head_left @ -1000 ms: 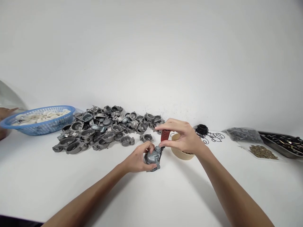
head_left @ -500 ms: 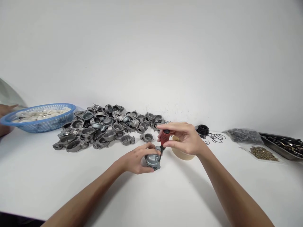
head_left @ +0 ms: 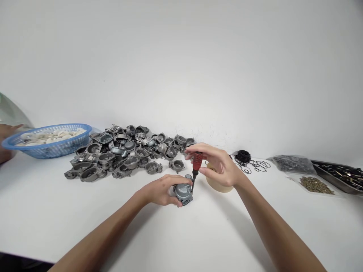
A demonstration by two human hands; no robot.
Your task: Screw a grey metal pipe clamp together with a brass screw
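My left hand (head_left: 166,189) wraps round a grey metal carburetor (head_left: 183,192) and steadies it on the white table, domed bowl facing up. Its fingers lie over the top and far side, with the thumb low on the near side. In my right hand (head_left: 219,166) is a screwdriver (head_left: 197,161) with a red handle and dark shaft, held nearly upright with a loose grip of fingers and thumb. The screwdriver's tip meets the right edge of the carburetor; the screw under it is too small to make out.
Grey metal bowls (head_left: 132,163) lie heaped at the back left, beside a blue basket (head_left: 47,151) of pale parts. Behind my right hand stands a cream tub (head_left: 219,186). Black rings (head_left: 256,165), brass screws (head_left: 316,185) and a metal tray (head_left: 340,181) are rightward. Another person's hand (head_left: 7,132) shows far left.
My right-hand fingers have loosened and shifted around the screwdriver handle, which now stands more upright. My left thumb has drawn back slightly on the carburetor.
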